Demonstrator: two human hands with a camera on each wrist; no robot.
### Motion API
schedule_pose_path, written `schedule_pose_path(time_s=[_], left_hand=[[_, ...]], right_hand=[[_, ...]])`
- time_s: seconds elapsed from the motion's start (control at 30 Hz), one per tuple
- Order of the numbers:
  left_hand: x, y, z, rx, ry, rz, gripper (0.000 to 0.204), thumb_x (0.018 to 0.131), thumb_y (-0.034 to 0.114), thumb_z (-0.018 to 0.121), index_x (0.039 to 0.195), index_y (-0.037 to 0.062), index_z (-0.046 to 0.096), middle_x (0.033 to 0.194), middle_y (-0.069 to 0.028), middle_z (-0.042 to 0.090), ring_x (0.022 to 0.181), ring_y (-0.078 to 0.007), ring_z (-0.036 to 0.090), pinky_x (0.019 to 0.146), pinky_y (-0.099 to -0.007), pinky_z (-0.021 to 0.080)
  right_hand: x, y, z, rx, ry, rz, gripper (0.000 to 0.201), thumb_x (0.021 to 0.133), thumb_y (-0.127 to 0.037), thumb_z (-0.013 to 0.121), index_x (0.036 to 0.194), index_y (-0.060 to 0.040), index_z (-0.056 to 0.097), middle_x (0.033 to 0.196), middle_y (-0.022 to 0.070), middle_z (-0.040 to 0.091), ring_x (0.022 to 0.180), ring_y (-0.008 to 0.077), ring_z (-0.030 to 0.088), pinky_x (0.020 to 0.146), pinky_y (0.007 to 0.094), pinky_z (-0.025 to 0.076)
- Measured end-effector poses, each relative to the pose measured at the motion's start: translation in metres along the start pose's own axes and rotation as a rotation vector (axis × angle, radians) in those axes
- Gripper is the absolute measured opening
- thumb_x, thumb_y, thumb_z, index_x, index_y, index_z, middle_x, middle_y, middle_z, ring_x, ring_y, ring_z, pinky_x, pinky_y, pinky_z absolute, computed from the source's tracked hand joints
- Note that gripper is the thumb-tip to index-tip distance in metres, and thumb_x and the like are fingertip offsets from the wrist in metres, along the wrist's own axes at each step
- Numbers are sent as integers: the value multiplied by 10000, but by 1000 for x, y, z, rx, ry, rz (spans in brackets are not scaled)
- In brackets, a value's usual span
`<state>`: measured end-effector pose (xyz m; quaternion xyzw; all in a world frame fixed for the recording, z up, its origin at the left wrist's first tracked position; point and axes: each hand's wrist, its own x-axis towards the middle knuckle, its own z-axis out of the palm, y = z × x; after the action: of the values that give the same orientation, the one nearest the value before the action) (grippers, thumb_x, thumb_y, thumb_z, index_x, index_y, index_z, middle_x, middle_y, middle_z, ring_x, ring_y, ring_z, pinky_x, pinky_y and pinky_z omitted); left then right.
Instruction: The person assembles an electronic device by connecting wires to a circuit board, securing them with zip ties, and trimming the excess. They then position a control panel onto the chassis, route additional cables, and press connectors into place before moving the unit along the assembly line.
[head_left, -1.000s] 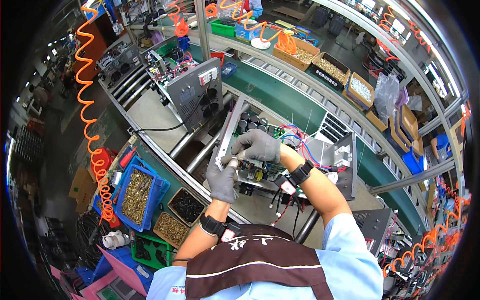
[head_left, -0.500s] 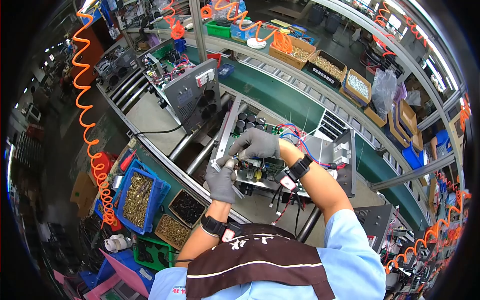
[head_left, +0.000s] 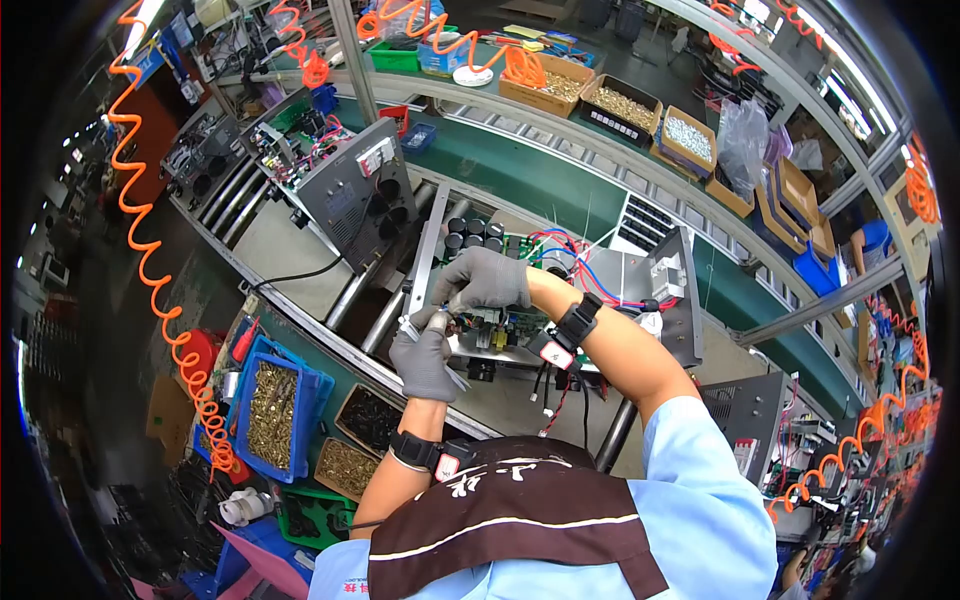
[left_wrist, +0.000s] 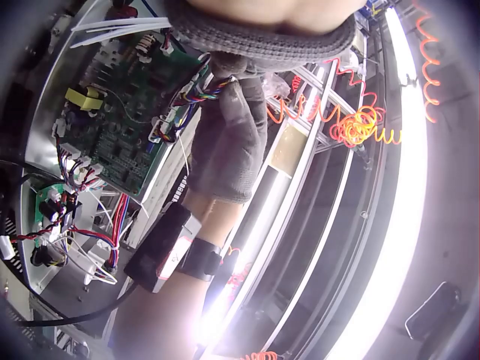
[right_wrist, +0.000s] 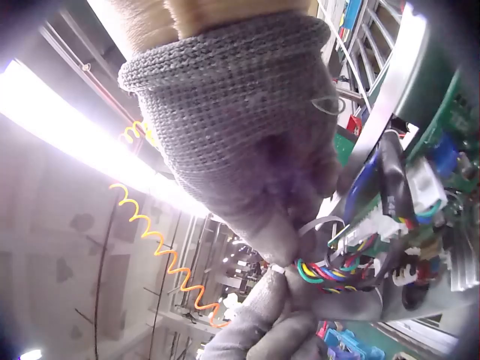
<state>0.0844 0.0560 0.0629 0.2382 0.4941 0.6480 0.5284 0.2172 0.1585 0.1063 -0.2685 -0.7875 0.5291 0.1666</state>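
Observation:
Grey-gloved, the left hand (head_left: 425,365) and right hand (head_left: 485,280) meet at the left end of an open metal chassis (head_left: 425,250). Their fingertips pinch together at a bundle of coloured wires (right_wrist: 322,271), where a small white strip end (right_wrist: 279,268) shows between them. A thin pale loop (right_wrist: 322,221) curves beside the wires. White strips (left_wrist: 120,28) like cable ties stick out by the left hand in the left wrist view. Behind the fingers lies a green circuit board (left_wrist: 124,127). The fingers hide how the strip runs round the wires.
Left of the person are a blue bin of brass-coloured parts (head_left: 270,415) and a box of black parts (head_left: 372,418). Another upright grey unit (head_left: 360,205) stands on the rollers at left. Orange coiled hoses (head_left: 140,240) hang nearby.
The head view has shifted, so the scene sits further left. Both hands remain together at the same end of the chassis, with only slight finger movement.

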Motion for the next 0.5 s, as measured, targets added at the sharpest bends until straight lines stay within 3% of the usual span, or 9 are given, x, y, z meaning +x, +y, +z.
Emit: schedule_pose_path(time_s=[0.2,0.4,0.5], left_hand=[[-3,5,3,-46,17,-34,108,773,53,608,873,14,619,569,-2,515,387,-43,364,351,-187,236],[4,-2,-1,62,6,5,102,789,28,578,882,2,613,628,-31,568,413,-31,381,367,-177,262],[3,3,-2,192,-22,44,83,789,25,572,861,8,611,635,-38,578,433,-36,408,382,-175,291]], right_hand=[[2,7,-1,34,-3,19,265,670,-43,638,933,-11,633,782,59,644,691,102,576,663,247,475],[4,-4,2,-139,3,-45,261,654,-43,650,914,-31,634,730,54,639,665,91,572,610,254,460],[0,-9,7,-249,103,-56,262,650,-46,653,910,-37,630,707,65,633,644,102,576,589,256,453]])
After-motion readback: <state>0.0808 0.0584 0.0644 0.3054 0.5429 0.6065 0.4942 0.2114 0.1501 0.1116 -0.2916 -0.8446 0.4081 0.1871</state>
